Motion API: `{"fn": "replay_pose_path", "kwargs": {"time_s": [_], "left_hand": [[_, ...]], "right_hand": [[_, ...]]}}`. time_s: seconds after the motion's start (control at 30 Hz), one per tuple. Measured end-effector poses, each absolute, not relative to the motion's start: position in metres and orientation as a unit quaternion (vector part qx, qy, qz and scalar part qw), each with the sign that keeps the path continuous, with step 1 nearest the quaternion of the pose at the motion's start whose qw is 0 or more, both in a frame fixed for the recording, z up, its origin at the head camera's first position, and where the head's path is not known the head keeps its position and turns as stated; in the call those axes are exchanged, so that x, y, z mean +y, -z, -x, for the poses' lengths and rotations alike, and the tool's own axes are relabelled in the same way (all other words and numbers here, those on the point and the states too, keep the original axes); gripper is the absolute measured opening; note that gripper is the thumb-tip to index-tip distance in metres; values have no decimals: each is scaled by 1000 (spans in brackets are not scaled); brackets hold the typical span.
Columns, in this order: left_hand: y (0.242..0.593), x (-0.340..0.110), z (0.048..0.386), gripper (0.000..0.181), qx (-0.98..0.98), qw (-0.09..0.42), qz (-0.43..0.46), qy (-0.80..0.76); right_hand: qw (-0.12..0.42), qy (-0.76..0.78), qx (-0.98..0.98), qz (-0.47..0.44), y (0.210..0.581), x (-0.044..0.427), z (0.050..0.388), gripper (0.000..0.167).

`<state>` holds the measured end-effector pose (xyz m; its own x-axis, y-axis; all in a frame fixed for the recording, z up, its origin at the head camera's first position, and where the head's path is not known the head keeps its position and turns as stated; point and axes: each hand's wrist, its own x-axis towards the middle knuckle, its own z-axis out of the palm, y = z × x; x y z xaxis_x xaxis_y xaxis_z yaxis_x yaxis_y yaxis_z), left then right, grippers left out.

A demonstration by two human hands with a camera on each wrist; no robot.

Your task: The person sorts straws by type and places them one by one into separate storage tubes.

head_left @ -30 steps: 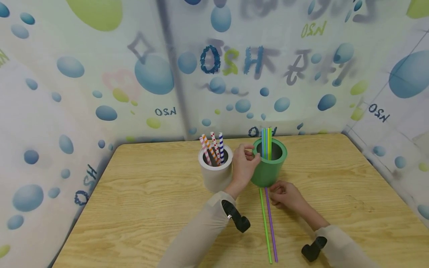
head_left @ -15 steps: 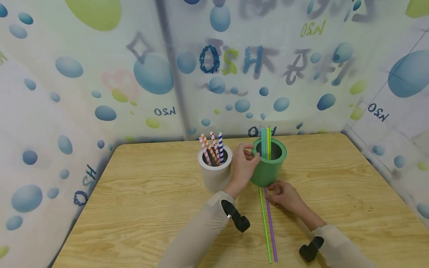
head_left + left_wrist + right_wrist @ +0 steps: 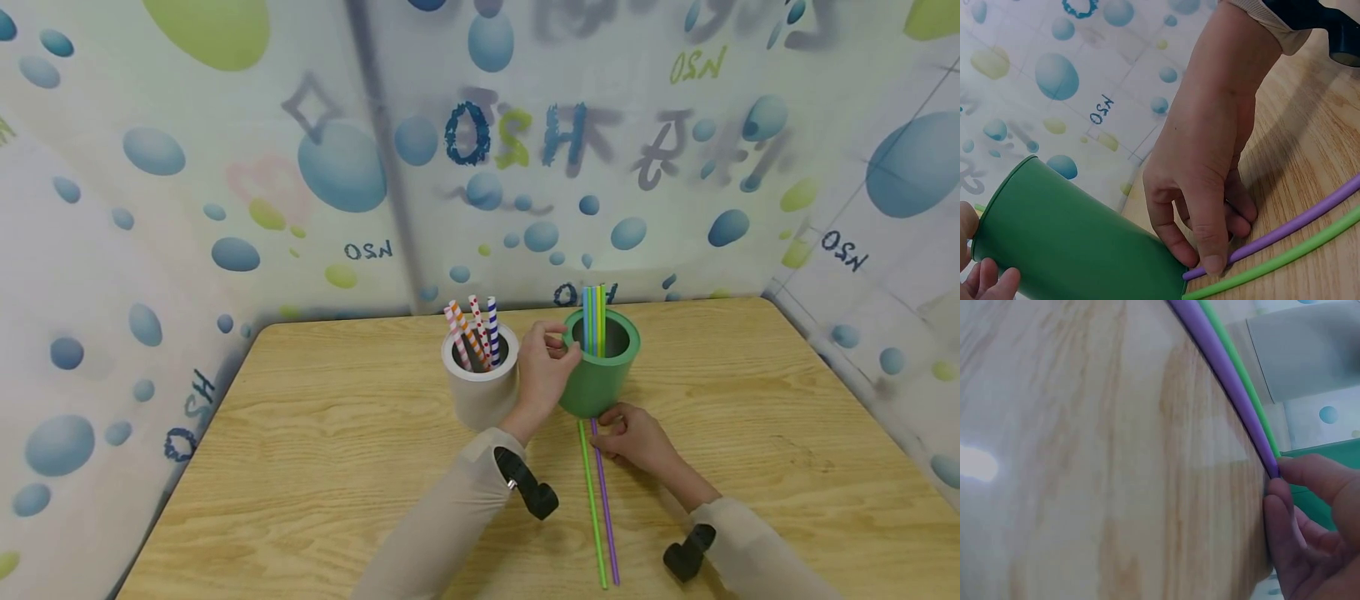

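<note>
In the head view my left hand (image 3: 545, 367) holds the near-left rim of a green cup (image 3: 596, 387). Several plain blue, green and yellow straws (image 3: 595, 321) stand inside that cup. Two long straws, one purple (image 3: 606, 508) and one light green (image 3: 593, 508), lie side by side on the table, their far ends at the cup's base. My right hand (image 3: 637, 437) pinches the purple straw near its far end; the right wrist view shows the fingertips (image 3: 1279, 487) at that end. In the left wrist view, only the left fingertips (image 3: 1000, 284) appear at the cup's rim.
A white cup (image 3: 483, 400) holding several patterned paper straws (image 3: 476, 337) stands just left of my left hand. Both cups are toward the back of the wooden table (image 3: 337, 433). A printed cloth wall (image 3: 420, 250) rises behind it.
My right hand has shifted slightly left, and its fingers have come onto the purple straw. The left hand and both cups stay in place.
</note>
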<state>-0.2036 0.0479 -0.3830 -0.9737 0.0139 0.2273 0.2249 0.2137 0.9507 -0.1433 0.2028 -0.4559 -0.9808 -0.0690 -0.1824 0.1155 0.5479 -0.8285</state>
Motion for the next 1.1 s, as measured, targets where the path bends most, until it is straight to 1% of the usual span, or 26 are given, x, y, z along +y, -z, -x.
{"fn": "replay_pose_path", "kwargs": {"time_s": [0.63, 0.93, 1.1], "left_hand": [[383, 48, 203, 24, -775, 85, 76, 621], [383, 48, 203, 23, -774, 87, 76, 623], [384, 48, 203, 23, -771, 88, 76, 626]], "right_hand": [[93, 422, 902, -11, 451, 200, 145, 31], [98, 422, 901, -17, 450, 199, 145, 30], [92, 413, 906, -16, 450, 199, 146, 30]]}}
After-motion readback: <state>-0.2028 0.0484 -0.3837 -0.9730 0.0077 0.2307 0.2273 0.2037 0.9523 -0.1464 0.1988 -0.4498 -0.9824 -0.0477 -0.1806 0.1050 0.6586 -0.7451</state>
